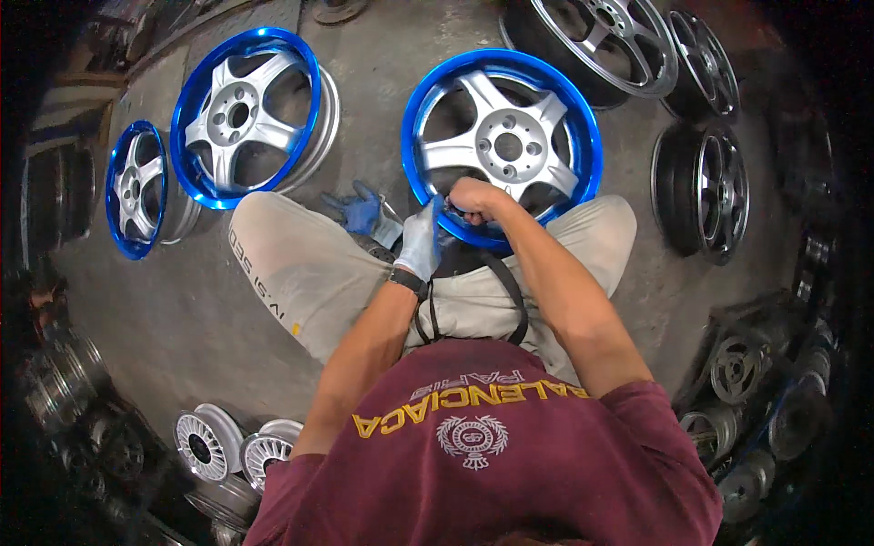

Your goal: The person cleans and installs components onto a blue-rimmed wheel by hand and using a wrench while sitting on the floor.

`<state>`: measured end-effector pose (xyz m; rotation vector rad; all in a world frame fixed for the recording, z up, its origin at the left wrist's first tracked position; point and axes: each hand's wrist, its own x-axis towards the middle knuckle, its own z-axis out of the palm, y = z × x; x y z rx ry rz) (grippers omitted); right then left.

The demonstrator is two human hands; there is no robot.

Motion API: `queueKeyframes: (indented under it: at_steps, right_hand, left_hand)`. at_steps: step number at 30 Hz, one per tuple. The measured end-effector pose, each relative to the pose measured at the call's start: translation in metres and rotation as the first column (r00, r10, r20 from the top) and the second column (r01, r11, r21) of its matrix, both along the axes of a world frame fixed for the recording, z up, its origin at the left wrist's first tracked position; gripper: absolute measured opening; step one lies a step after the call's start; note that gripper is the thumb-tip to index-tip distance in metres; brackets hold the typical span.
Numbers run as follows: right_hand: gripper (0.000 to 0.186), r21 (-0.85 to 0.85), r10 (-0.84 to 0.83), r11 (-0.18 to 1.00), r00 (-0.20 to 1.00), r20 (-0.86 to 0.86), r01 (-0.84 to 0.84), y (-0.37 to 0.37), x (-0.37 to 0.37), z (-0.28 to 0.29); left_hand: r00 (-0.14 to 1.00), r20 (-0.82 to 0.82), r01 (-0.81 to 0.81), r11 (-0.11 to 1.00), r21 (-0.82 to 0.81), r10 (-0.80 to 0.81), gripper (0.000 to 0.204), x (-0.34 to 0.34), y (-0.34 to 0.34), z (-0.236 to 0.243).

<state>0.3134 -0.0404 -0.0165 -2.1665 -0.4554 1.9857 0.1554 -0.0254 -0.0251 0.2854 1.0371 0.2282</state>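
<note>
In front of my crossed legs stands a silver five-spoke car wheel [547, 116] with a shiny blue rim. My left hand [421, 241] wears a grey and blue work glove. Its closed fingers meet my right hand at the wheel's near left edge. My bare right hand [475, 199] is closed, its fingers curled round something small and dark that I cannot make out. Between the two hands the contact with the rim is partly hidden. A loose blue and grey work glove [363, 217] lies on the floor beside my left hand.
Two more blue-rimmed silver wheels [224, 118] [134, 188] lean at the left. Dark and silver wheels [601, 36] [708, 59] [719, 196] stand at the right. Silver wheels [205, 444] crowd the lower left, and others [736, 369] line the right. Grey concrete floor [364, 100] surrounds me.
</note>
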Motion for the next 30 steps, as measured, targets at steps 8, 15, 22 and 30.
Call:
queueKeyframes:
  at_steps: [8,15,22,30]
  right_hand:
    - [0.039,0.077,0.223,0.969,0.964,0.145,-0.235,-0.006,-0.002,-0.021]
    - [0.033,0.049,0.210,0.974,0.959,0.192,-0.223,-0.012,-0.008,-0.032]
    - [0.039,0.068,0.142,0.985,0.965,0.219,-0.160,-0.004,-0.009,-0.021]
    - [0.046,0.050,0.210,0.973,0.959,0.190,-0.223,-0.009,-0.006,-0.025]
  left_hand:
    - [0.805,-0.568,0.507,0.699,0.504,-0.174,0.036,0.006,-0.013,-0.044]
    - [0.741,-0.644,0.606,0.603,0.519,-0.190,0.034,0.010,-0.017,-0.018]
    - [0.746,-0.644,0.609,0.567,0.555,-0.171,0.038,0.001,-0.010,-0.041]
    - [0.745,-0.649,0.625,0.498,0.601,-0.153,0.037,0.007,-0.019,-0.037]
